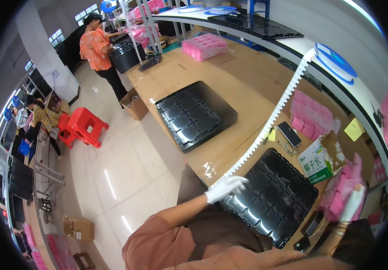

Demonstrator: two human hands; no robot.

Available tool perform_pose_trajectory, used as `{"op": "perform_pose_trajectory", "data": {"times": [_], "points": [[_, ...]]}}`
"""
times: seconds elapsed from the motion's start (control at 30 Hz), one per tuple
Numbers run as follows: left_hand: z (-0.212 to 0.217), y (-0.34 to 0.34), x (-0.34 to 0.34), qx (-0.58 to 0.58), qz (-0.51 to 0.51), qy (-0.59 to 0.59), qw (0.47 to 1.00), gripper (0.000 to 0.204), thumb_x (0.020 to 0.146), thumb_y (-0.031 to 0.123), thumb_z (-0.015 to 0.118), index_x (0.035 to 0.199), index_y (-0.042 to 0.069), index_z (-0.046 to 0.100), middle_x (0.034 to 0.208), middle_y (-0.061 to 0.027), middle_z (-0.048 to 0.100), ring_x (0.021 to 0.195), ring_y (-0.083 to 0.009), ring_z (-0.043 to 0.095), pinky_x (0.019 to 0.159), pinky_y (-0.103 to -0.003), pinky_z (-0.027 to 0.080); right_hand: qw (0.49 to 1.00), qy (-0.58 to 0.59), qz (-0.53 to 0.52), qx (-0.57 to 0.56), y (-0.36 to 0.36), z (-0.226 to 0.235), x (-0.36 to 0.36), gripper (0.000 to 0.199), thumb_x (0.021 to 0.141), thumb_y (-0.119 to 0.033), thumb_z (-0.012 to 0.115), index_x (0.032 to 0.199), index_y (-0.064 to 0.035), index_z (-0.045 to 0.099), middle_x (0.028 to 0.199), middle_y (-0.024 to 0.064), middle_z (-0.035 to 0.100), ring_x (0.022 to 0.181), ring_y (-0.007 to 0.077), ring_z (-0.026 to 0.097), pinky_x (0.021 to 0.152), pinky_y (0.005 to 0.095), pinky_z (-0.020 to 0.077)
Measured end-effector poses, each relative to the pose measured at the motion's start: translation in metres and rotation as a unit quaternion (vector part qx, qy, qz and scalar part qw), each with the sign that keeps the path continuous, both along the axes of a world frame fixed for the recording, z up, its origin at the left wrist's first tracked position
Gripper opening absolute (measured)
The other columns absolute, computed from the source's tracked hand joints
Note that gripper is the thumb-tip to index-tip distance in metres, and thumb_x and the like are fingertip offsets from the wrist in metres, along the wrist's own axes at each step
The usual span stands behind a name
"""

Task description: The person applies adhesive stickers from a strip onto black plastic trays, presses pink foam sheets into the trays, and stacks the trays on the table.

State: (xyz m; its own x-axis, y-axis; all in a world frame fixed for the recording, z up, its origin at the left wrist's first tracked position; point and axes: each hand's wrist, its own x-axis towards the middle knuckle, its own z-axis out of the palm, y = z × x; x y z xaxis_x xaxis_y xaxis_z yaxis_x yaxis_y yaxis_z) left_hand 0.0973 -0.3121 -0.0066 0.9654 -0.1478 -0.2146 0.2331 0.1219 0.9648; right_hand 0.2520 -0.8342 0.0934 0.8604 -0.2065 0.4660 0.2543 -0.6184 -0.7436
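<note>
Closest to me, my left hand point(224, 188) in its white glove has its fingers point(238, 181) stretched flat and open, resting on the near-left corner of the black compartment tray point(277, 198) without gripping it. That tray lies on the brown cardboard-covered surface point(230, 76), right in front of me. My right hand point(352, 204), also gloved white, is raised over a heap of pink bags point(338, 198) just right of the tray; it is blurred, so I cannot tell whether those fingers are closed on anything. A white toothed strip point(272, 114) runs diagonally from the tray's upper-left corner away across the surface. Beyond it sits a second black tray point(197, 114), well apart. A green-and-white carton point(315, 163) stands near the first tray's far-right edge, with a dark phone point(289, 134) beside it.
</note>
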Motion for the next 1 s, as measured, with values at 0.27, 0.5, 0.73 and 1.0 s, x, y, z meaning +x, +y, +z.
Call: {"op": "perform_pose_trajectory", "data": {"times": [0.27,0.5,0.73,1.0], "points": [[-0.043,-0.099,0.025,-0.254,-0.083,0.115,0.957,0.052,0.096,0.04,0.05,0.131,0.003,0.046,0.116,-0.0102,0.059,0.113,-0.0235,0.055,0.101,-0.043,0.041,0.907,0.247,0.286,-0.185,0.265,-0.077,-0.129,0.013,0.087,-0.013,0.058,0.085,-0.0011,0.052,0.073,0.0254,0.059,0.073,0.0452,0.06,0.059,0.0506,0.046],[-0.046,-0.048,0.035,-0.231,0.066,0.23,0.943,0.04,0.095,0.023,0.053,0.13,0.004,0.048,0.116,-0.0139,0.059,0.107,-0.0279,0.06,0.083,-0.04,0.054,0.954,0.025,0.274,-0.116,0.243,-0.064,-0.152,0.008,0.075,-0.011,0.063,0.077,-0.0039,0.063,0.081,0.0147,0.064,0.075,0.0337,0.06,0.066,0.0414,0.0473],[-0.026,-0.04,0.04,-0.198,0.052,0.217,0.954,0.044,0.098,0.028,0.047,0.133,0.001,0.044,0.122,-0.0169,0.057,0.106,-0.0297,0.06,0.084,-0.041,0.052,0.954,0.293,0.035,0.047,0.093,-0.129,-0.109,0.046,0.092,-0.04,0.056,0.091,0.0053,0.063,0.077,0.0167,0.065,0.075,0.0248,0.063,0.069,0.0363,0.0469],[-0.023,-0.052,0.037,-0.153,0.044,0.219,0.963,0.04,0.098,0.025,0.045,0.13,0.0,0.047,0.117,-0.0187,0.058,0.103,-0.0326,0.061,0.083,-0.045,0.053,0.859,0.433,0.118,0.246,0.167,-0.123,-0.118,0.051,0.09,-0.046,0.059,0.104,0.002,0.062,0.08,0.0062,0.067,0.063,0.0115,0.058,0.057,0.0236,0.0462]]}}
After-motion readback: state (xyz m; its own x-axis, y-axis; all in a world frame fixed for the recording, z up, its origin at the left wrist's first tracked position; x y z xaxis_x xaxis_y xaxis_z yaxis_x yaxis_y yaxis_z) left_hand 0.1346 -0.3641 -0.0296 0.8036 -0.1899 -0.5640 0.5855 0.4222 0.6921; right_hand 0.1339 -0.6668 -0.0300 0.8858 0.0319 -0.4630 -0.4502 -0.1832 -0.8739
